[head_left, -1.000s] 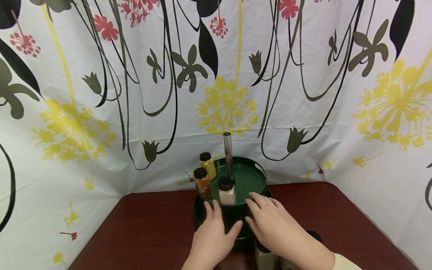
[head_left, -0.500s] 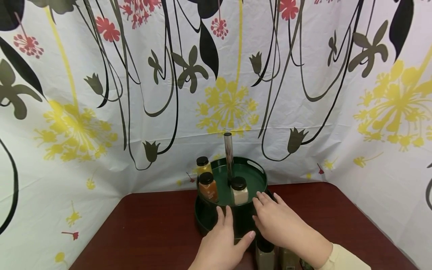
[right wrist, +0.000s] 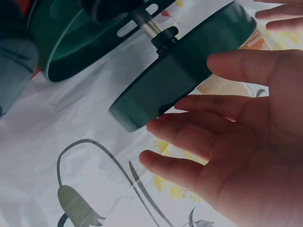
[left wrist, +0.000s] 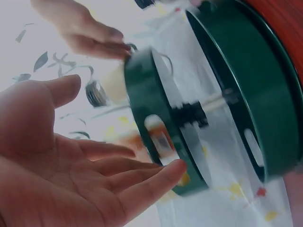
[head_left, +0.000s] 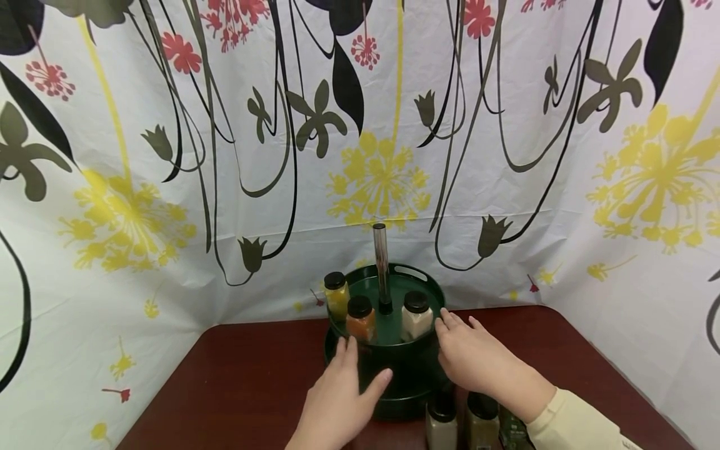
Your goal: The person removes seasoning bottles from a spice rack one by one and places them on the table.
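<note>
A green two-tier round turntable (head_left: pixel 407 289) stands on the table with a clear post through its middle. Its upper tier carries a yellow spice jar (head_left: pixel 337 301), an orange spice jar (head_left: pixel 360 322) and a white spice jar (head_left: pixel 417 320), all black-capped. My left hand (head_left: pixel 339 395) is at the front left of the upper tier, fingers extended and thumb apart. On the right side, my right hand (head_left: pixel 474 354) has its fingertips at the tier's rim. The right wrist view shows the fingers (right wrist: pixel 180 135) fairly straight along the tier's green wall; firm contact is hard to tell.
In front of the turntable, near my right forearm, stand a pale spice jar (head_left: pixel 441 425) and a brownish jar (head_left: pixel 482 422). A dark green item (head_left: pixel 513 431) is partly hidden by the sleeve. Floral cloth (head_left: pixel 270 156) hangs behind the dark red table (head_left: pixel 242 381).
The upper tier has turned, carrying the orange and white jars rightward and the yellow jar toward the front left. My right hand moved right; my left hand shifted right, then back left.
</note>
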`<state>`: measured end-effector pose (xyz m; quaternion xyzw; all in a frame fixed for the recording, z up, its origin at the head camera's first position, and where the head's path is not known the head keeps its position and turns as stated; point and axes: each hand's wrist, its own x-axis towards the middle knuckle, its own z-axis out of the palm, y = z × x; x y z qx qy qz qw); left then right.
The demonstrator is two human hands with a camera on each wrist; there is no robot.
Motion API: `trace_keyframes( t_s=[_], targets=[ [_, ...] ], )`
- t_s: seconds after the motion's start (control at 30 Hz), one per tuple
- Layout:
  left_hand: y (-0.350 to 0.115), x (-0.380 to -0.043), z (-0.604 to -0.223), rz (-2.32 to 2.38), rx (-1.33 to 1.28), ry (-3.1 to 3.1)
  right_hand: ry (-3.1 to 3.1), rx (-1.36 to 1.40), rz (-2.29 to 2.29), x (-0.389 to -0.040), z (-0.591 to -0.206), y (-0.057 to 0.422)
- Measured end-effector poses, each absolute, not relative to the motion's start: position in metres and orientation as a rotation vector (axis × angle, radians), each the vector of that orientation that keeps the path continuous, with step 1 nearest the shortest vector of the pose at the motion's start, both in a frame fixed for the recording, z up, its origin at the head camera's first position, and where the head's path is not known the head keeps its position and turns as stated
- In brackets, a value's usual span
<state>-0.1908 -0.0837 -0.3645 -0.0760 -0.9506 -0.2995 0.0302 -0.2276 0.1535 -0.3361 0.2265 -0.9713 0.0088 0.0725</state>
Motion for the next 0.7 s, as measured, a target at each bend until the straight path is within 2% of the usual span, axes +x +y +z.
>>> trace_keyframes(
  t_s=[0.33,0.7],
  targets=[
    [-0.101,-0.219,-0.384,-0.970,-0.172,-2.877,-2.862,0.677,0.035,-0.233,-0.330,0.157],
    [-0.099,-0.232,-0.383,-0.914,-0.162,-2.853,-2.606,0.650,0.280,-0.240,-0.301,0.134]
  ],
)
